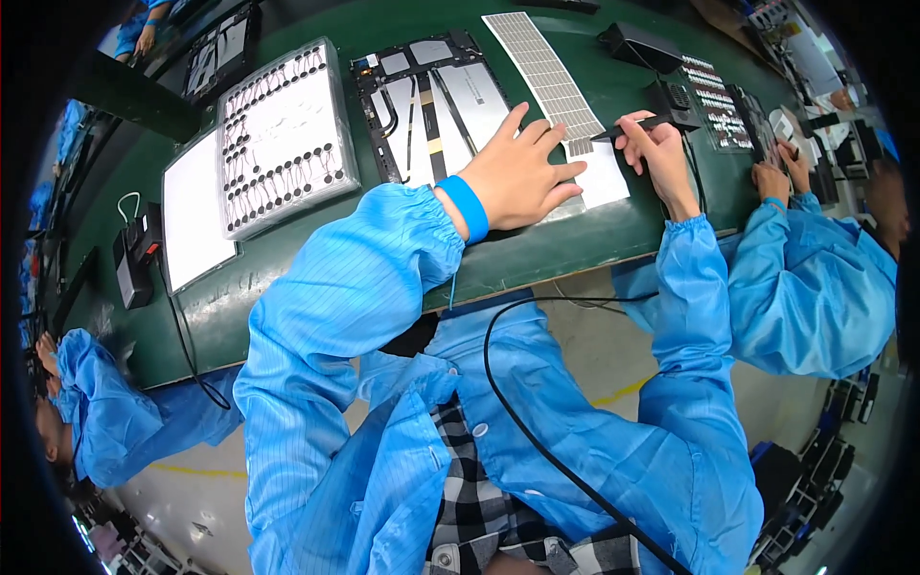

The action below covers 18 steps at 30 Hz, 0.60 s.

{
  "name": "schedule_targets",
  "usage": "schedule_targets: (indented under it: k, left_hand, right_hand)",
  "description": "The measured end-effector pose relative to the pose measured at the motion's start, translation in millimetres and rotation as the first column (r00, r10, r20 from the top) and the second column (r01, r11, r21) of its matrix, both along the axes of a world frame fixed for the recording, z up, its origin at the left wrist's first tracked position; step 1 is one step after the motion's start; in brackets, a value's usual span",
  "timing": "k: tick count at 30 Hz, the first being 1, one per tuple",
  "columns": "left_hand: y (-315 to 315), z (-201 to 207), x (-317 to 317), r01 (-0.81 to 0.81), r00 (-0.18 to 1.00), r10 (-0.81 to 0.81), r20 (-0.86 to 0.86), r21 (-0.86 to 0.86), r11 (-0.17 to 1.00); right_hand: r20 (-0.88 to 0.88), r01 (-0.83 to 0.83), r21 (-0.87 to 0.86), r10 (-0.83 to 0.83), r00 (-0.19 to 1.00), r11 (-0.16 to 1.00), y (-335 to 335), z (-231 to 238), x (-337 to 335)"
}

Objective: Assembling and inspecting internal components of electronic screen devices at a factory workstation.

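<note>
My left hand (517, 174), a blue band at its wrist, reaches over the near right part of an opened flat electronic device (471, 94). Its fingers are spread, and the thumb points toward a long sheet of small beige rectangular stickers (541, 72). Silvery battery panels and black and gold ribbon strips show inside the device; the hand covers its near right corner. In my right hand (659, 161) is a pair of black tweezers (647, 126), pinched between thumb and fingers. Their tip points left, at the near end of the sticker sheet, beside a bare white backing part (604, 180).
Left of the device, a clear tray (287, 134) of small black round parts with wires overlaps a white sheet (196, 216). Black boxes (644, 48) and another parts tray (714, 101) stand right. A co-worker's hands (781, 177) work there. A black cable (498, 369) crosses my lap.
</note>
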<state>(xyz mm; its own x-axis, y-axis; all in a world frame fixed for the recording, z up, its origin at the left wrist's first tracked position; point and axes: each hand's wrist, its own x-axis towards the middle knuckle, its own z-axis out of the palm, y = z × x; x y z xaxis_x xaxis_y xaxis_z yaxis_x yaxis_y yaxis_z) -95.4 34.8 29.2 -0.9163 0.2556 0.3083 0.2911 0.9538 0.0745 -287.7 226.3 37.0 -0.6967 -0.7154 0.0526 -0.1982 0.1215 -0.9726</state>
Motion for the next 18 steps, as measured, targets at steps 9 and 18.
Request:
schedule_targets:
  k: [9, 18]
  left_hand:
    - [-21.0, 17.8, -2.0, 0.022, 0.992, -0.017, -0.128, 0.040, 0.999]
    - [-170.7, 13.7, 3.4, -0.495, 0.867, 0.488, 0.096, 0.073, 0.866]
  right_hand:
    - [0.164, 0.063, -0.218, -0.027, 0.986, 0.974, 1.6, -5.8, -8.7]
    - [0.149, 0.065, -0.276, -0.024, 0.989, 0.959, -12.5, -2.6, -3.0]
